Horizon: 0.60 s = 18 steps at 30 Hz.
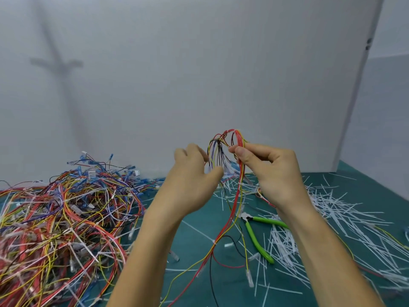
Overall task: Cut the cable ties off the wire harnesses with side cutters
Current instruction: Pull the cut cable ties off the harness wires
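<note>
At the far left I see a pile of harnesses [66,218] heaped on the green worktop [192,247], cut off by the left and lower edges; single ties inside the tangle are hard to pick out; next, the left hand [192,182] is raised just beside the loose ends of one harness [240,173], its fingers curved and blurred, and I cannot tell whether they grip any wire; that harness loops above both hands and trails down to the worktop; the right hand [272,171] pinches its red and yellow wires between thumb and forefinger; below that wrist lie the side cutters [253,234], one green handle partly hidden behind the forearm; further right, white cut ties [332,218] litter the worktop, running out of view.
</note>
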Available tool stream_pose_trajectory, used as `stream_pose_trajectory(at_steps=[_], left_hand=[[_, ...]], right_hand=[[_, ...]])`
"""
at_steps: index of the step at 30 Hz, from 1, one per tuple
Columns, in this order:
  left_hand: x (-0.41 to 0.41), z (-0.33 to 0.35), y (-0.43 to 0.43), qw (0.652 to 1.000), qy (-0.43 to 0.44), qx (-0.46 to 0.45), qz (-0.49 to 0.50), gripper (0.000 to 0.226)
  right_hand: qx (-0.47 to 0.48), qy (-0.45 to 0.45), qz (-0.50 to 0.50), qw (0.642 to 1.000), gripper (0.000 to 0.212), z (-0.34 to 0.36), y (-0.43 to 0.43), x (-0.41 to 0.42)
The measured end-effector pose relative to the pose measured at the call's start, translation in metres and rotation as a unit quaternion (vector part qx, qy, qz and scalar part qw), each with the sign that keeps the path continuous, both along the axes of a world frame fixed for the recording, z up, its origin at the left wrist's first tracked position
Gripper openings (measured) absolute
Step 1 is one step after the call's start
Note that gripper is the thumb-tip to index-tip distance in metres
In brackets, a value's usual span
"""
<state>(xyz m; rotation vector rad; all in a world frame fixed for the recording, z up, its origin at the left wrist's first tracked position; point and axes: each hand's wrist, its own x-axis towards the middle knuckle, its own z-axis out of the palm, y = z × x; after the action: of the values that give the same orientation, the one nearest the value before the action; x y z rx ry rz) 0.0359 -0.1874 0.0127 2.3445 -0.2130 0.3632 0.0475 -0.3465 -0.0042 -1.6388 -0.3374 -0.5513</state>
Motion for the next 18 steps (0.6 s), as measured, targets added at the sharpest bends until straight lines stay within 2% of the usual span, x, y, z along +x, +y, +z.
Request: stream_pose_trajectory(at_steps=[2,4,7,10,12,14,18], left_hand=[[-0.003,0.001,0.0,0.996,-0.064,0.036,0.046,0.037],[-0.006,0.005,0.002,0.995,-0.089,0.016,0.036,0.036],[-0.005,0.007,0.004,0.998,-0.01,-0.028,-0.056,0.034],[-0.004,0.002,-0.003,0.992,0.02,0.05,-0.111,0.031],[0.0,-0.002,-0.006,0.991,0.004,0.058,-0.123,0.02],[0.003,-0.004,-0.007,0.99,0.015,0.01,-0.14,0.013],[0.007,-0.005,-0.002,0.98,0.041,-0.122,-0.153,0.014]], right_hand=[[0.006,0.006,0.001,1.0,0.014,-0.001,0.001,0.0],[0.013,0.008,0.0,1.0,0.018,-0.001,0.002,0.001],[0.032,0.004,0.017,0.999,0.024,0.0,0.004,-0.001],[0.054,0.003,0.044,0.998,0.008,0.002,0.008,-0.003],[0.065,-0.003,0.062,0.996,0.008,0.003,0.01,-0.005],[0.065,-0.002,0.071,0.995,0.006,0.004,0.011,-0.007],[0.053,0.002,0.072,0.996,0.009,0.005,0.009,-0.007]])
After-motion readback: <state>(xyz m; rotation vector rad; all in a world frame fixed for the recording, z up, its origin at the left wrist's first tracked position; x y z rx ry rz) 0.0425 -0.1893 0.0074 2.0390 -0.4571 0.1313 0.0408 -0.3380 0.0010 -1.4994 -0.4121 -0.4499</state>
